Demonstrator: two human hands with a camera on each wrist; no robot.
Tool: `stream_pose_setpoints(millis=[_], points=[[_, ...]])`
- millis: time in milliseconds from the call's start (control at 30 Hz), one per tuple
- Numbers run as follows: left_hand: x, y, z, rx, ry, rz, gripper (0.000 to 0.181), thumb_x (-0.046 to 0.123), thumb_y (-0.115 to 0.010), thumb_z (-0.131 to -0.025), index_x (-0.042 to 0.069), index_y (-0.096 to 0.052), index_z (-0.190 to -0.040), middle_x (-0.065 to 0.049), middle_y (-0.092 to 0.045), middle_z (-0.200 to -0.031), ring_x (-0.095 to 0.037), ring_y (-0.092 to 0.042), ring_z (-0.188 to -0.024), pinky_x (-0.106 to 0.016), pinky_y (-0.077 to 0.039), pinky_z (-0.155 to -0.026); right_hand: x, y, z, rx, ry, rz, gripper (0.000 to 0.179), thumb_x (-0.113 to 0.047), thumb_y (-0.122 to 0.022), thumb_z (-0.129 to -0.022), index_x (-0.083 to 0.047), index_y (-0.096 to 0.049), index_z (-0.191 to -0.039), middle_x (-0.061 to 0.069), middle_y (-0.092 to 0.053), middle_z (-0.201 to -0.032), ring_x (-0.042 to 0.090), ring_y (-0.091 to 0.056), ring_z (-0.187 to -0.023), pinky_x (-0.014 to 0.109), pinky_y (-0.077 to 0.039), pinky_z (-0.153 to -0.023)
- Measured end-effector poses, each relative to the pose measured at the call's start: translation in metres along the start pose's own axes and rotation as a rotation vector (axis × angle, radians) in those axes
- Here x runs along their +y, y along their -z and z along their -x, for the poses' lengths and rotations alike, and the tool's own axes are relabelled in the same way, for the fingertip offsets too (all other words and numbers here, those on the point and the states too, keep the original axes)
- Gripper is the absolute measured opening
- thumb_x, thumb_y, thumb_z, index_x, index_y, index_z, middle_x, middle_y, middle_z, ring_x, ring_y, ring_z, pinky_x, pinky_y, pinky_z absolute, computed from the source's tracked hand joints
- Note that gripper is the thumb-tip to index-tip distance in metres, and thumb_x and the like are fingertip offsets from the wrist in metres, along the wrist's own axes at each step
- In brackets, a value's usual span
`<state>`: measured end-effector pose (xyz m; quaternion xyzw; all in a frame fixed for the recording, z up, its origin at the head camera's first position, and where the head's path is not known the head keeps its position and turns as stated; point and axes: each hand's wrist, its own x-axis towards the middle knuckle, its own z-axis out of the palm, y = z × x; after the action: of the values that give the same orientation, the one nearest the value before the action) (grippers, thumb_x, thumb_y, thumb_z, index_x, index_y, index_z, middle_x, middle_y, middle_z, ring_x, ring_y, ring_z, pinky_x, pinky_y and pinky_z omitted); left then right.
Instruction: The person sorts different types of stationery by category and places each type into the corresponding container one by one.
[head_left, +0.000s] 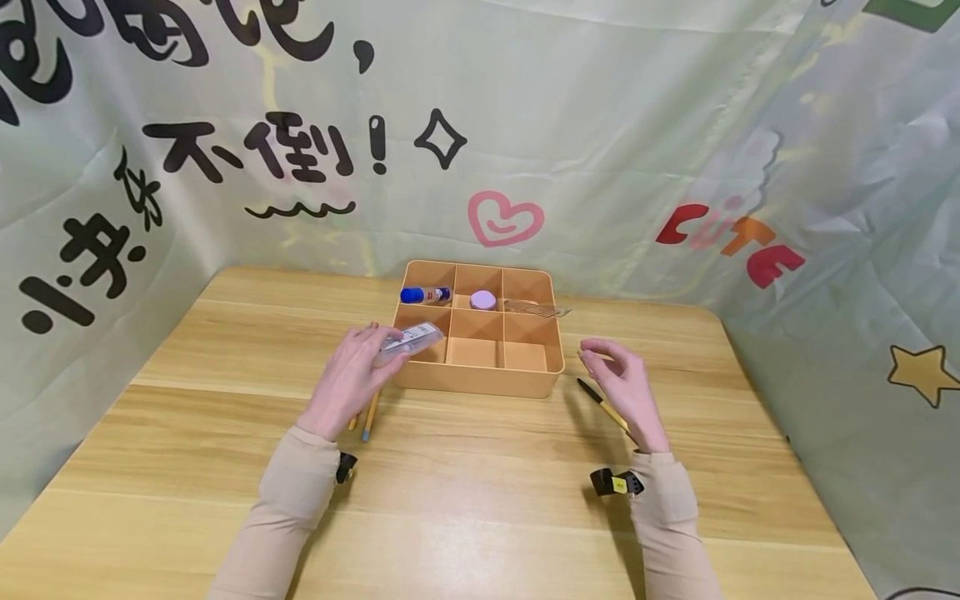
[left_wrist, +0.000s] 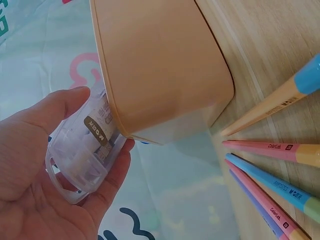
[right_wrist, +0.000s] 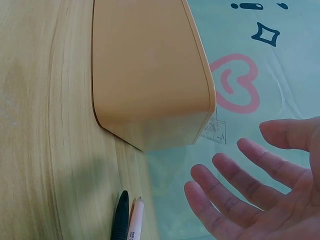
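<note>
In my left hand (head_left: 348, 375), thumb and fingers grip a translucent plastic case (left_wrist: 87, 142) with a white and dark M&G label, over the front left compartment of a tan divided organizer box (head_left: 472, 381). In the left wrist view the case is close to the box's rim; whether they touch I cannot tell. To the right of the box, my right hand (head_left: 622, 383) hovers with relaxed, slightly bent fingers and nothing in them. In the box's back row are a blue-capped glue stick (head_left: 425, 295), a round purple thing (head_left: 483, 300) and a clear ruler-like plastic piece (head_left: 536, 308).
Below the right hand lie a black-tipped pen (right_wrist: 120, 215) and a pale pencil (right_wrist: 135, 217). Several coloured pencils (left_wrist: 272, 187) lie on the wooden table (head_left: 480, 500) left of the box. A printed cloth (head_left: 600, 150) hangs behind the table.
</note>
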<state>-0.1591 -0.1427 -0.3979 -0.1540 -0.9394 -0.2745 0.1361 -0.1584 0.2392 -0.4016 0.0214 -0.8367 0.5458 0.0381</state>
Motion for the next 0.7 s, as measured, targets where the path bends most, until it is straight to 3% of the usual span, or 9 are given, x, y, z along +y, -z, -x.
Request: stream_pose_setpoints(millis=[300,500,700], points=[[0.0019,0.0004,-0.0003,-0.002,0.008,0.020,0.036,0.030,-0.070,-0.095,0.004,-0.066,-0.121,-0.025,-0.066,-0.130,-0.050,-0.053,-0.132,-0.068,-0.048,-0.102,-0.0007,-0.0004,0.0009,-0.013,-0.011,0.007,0.040,-0.026,-0.056,-0.104,0.001,-0.060,-0.133,0.024,-0.059,-0.139,0.006,-0.065,-0.113,0.023,-0.058,-0.093],[0.0028,0.0006,-0.0007,0.037,-0.002,0.036,0.046,0.037,-0.071,-0.094,0.004,-0.066,-0.125,-0.020,-0.069,-0.128,-0.044,-0.060,-0.125,-0.062,-0.049,-0.104,0.0004,-0.0016,-0.0007,-0.023,-0.010,-0.010,0.039,-0.024,-0.055,-0.104,0.003,-0.059,-0.133,0.027,-0.058,-0.138,-0.005,-0.063,-0.104,0.018,-0.057,-0.090],[0.0028,0.0018,-0.0008,0.053,0.015,0.041,0.048,0.040,-0.066,-0.097,0.005,-0.064,-0.130,-0.017,-0.067,-0.133,-0.041,-0.059,-0.126,-0.061,-0.049,-0.104,0.0008,-0.0026,-0.0018,-0.029,-0.004,-0.032,0.040,-0.023,-0.055,-0.104,0.004,-0.059,-0.133,0.029,-0.058,-0.138,-0.004,-0.065,-0.104,0.018,-0.057,-0.090]])
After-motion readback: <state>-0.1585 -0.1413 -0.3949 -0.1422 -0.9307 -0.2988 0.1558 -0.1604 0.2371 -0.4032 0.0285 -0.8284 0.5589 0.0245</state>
